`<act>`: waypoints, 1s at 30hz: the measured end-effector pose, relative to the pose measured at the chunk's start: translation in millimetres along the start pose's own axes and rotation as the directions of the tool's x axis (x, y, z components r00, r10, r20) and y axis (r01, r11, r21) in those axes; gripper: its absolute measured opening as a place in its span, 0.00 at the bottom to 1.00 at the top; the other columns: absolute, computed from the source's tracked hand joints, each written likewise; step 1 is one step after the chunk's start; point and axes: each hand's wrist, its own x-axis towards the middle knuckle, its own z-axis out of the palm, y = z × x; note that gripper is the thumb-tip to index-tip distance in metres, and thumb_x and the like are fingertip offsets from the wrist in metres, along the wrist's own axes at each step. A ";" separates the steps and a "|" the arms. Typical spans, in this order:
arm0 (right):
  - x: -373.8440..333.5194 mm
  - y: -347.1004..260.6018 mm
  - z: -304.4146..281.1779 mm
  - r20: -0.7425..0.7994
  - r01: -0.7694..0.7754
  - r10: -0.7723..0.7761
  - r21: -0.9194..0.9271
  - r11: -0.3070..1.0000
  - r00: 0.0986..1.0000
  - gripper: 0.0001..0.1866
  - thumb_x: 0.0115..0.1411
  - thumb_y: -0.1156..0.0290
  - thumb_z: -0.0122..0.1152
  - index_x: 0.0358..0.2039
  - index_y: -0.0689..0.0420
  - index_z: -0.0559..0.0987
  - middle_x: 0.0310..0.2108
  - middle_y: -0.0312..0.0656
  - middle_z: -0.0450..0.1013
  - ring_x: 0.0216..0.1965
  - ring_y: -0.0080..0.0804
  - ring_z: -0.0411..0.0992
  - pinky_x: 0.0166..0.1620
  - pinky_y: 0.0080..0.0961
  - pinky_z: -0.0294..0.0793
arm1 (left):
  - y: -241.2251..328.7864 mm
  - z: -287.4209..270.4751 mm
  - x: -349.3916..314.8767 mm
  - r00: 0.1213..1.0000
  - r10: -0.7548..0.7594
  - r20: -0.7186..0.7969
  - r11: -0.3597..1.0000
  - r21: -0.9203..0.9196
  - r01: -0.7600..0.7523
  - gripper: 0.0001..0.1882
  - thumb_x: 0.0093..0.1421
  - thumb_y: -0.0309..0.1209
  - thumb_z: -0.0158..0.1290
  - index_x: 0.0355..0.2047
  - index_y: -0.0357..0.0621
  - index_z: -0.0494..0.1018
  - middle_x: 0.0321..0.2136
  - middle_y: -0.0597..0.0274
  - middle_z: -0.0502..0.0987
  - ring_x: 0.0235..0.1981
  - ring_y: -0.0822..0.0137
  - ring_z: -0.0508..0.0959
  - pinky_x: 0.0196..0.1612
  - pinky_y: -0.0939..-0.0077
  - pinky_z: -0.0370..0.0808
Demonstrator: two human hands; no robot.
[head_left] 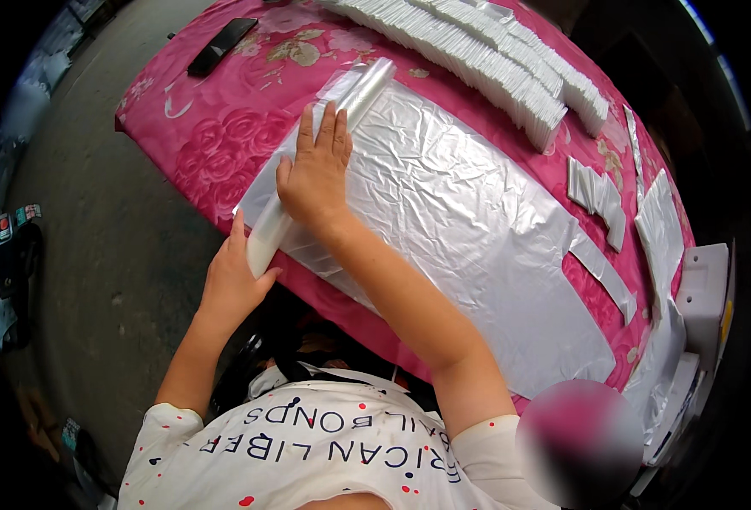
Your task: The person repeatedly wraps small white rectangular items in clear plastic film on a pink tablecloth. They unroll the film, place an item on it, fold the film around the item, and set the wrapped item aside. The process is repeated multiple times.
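Note:
A roll of clear plastic film (368, 89) lies slantwise on the table. From it a wide, wrinkled plastic sheet (452, 187) spreads to the right. My left hand (232, 276) grips the roll's near end, thumb on one side and index finger stretched along the other. Farther up, my right hand (317, 174) rests flat across the roll with its fingers extended. The palm hides the middle of the roll.
A pink flowered tablecloth (214, 157) covers the table. Long rows of stacked white folded pieces (477, 64) lie at the back, with a smaller stack (596, 200) at right. A black phone (222, 47) lies far left; white plastic strips (660, 229) and a white box (702, 285) are at the right edge.

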 end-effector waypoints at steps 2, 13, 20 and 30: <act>-4.3 1.9 -2.6 -0.123 -0.152 0.177 0.191 0.970 0.976 0.40 0.51 0.66 0.54 0.62 0.63 0.48 0.60 0.62 0.48 0.64 0.50 0.44 0.63 0.41 0.43 | 2.2 -2.0 1.1 0.994 -0.034 0.100 0.974 -0.220 0.056 0.44 0.44 0.28 0.61 0.59 0.32 0.51 0.36 0.49 0.73 0.37 0.57 0.75 0.41 0.69 0.71; -11.3 17.9 -150.8 0.467 -0.381 0.239 0.863 -0.332 0.851 0.33 0.47 0.68 0.63 0.52 0.59 0.60 0.33 0.39 0.68 0.33 0.25 0.70 0.39 0.27 0.75 | 56.6 35.7 -14.0 0.432 0.712 0.554 0.066 -0.666 0.743 0.49 0.46 0.48 0.59 0.58 0.24 0.50 0.41 0.42 0.73 0.31 0.65 0.78 0.36 0.75 0.76; -44.6 26.5 -188.8 0.117 -0.300 0.523 0.912 0.280 0.844 0.22 0.49 0.75 0.61 0.42 0.61 0.62 0.33 0.42 0.69 0.32 0.25 0.70 0.37 0.24 0.73 | 87.4 73.7 -12.3 0.890 0.374 0.260 0.663 -0.746 -0.061 0.29 0.59 0.35 0.49 0.58 0.37 0.55 0.41 0.52 0.71 0.40 0.66 0.72 0.44 0.74 0.68; -68.8 59.1 -205.9 0.077 -0.297 0.624 0.919 0.258 0.778 0.26 0.50 0.70 0.64 0.45 0.64 0.62 0.33 0.42 0.69 0.33 0.28 0.71 0.38 0.24 0.72 | 80.4 66.2 -15.6 0.693 0.356 0.627 0.757 -0.628 0.180 0.29 0.51 0.39 0.59 0.49 0.38 0.64 0.29 0.58 0.73 0.28 0.69 0.75 0.31 0.75 0.74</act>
